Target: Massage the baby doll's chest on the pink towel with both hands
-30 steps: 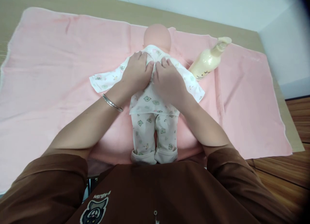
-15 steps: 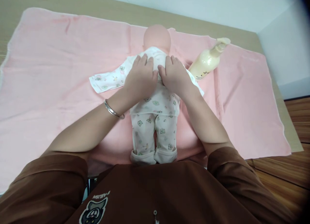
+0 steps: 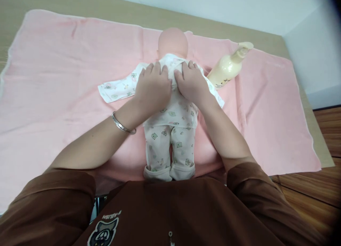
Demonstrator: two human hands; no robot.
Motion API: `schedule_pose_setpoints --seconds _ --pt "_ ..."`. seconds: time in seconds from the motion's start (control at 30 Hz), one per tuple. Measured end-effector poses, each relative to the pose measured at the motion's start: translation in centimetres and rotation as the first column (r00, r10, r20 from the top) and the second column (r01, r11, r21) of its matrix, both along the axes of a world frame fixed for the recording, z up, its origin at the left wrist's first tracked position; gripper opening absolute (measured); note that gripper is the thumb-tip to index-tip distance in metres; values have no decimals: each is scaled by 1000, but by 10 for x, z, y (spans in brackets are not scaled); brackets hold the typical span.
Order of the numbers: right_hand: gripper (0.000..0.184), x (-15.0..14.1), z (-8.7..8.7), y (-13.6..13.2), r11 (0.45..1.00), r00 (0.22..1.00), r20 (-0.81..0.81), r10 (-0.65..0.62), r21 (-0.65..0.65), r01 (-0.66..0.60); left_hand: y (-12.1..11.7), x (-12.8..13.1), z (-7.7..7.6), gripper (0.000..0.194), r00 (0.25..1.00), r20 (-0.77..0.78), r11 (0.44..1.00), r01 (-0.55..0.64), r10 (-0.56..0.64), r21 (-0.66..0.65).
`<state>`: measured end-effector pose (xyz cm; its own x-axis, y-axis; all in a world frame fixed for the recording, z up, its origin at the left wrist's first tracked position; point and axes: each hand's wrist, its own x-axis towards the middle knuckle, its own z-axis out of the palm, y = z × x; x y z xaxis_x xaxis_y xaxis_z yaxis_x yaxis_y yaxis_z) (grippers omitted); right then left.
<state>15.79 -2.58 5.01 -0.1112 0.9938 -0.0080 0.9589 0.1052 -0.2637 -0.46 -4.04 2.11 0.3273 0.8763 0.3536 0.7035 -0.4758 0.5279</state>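
A baby doll point(image 3: 170, 132) in white printed clothes lies on a pink towel point(image 3: 66, 68), its bald head point(image 3: 172, 42) pointing away from me and its feet toward my chest. My left hand point(image 3: 153, 88) lies flat on the doll's upper back, fingers stretched toward the collar. Beside it, thumbs nearly touching, my right hand point(image 3: 192, 84) rests flat on the same spot. Both hands press on the fabric and hold nothing. A silver bangle point(image 3: 123, 124) circles my left wrist.
A cream pump bottle point(image 3: 226, 70) lies on the towel just right of the doll's shoulder. The towel covers a wooden table point(image 3: 80, 6) against a white wall. The table's right edge drops to wooden flooring point(image 3: 325, 189). My brown-clad chest fills the bottom of the view.
Both hands slid up the doll's back toward the collar, flattening from a bunched grip on the shirt. They now sit a little lower and closer together than half a second ago.
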Motion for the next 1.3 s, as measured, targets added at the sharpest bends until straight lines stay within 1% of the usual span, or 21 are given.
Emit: schedule_pose_setpoints --seconds 0.07,0.1,0.17,0.23,0.33,0.4,0.43,0.5,0.6,0.63,0.7,0.77,0.83,0.93,1.03,1.13,1.2,1.3 --pt "59 6 -3 9 1000 1000 -2 -2 -5 2 -9 2 6 42 999 -36 1000 15 -14 20" --pt "57 8 -5 10 1000 1000 -8 12 14 -12 -10 3 7 39 999 -43 999 21 -20 31" --pt "56 6 -8 3 997 999 -8 46 66 -45 -3 2 8 33 999 -37 999 23 -22 39" --pt "57 -1 -6 -16 991 997 7 82 104 -82 10 0 8 33 999 -48 1000 22 -22 9" --pt "61 -20 2 -51 986 991 53 123 108 -128 28 -4 11 37 998 -55 995 6 -11 -95" --pt "61 -29 7 -68 983 986 82 147 96 -154 34 -5 14 38 998 -53 987 -31 23 -159" --pt "60 -32 8 -70 982 984 82 156 91 -163 35 -5 15 38 997 -57 984 -56 47 -170" --pt "57 -30 8 -65 982 986 44 160 92 -163 35 -3 14 34 994 -71 985 -89 79 -148" --pt "52 -17 4 -39 988 991 -38 127 96 -123 37 1 4 23 994 -55 993 -101 97 -66" --pt "51 -12 2 -29 991 993 -55 109 87 -104 38 2 -1 22 992 -58 993 -110 108 -38" --pt "50 -5 1 -13 995 995 -70 76 63 -72 40 3 -11 24 989 -64 991 -133 133 10" --pt "49 -1 0 -4 997 996 -72 53 59 -49 43 2 -19 22 989 -41 989 -141 143 40" --pt "49 0 -2 1 995 996 -79 44 91 -37 46 0 -26 22 990 -2 990 -139 139 40" --pt "52 1 -10 6 990 994 -108 22 139 -6 50 -2 -34 33 988 23 987 -156 156 21" --pt "62 5 -21 15 991 996 -88 -23 131 34 51 -4 -37 36 986 59 988 -156 154 23" --pt "70 9 -28 21 986 997 -72 1 168 11 51 -3 -38 36 988 92 991 -130 126 38" --pt "69 10 -28 21 982 997 -70 26 188 -12 50 -2 -36 36 987 83 990 -139 137 13" --pt "61 8 -24 18 990 999 -42 13 140 -7 47 2 -33 31 977 40 976 -209 211 -55"
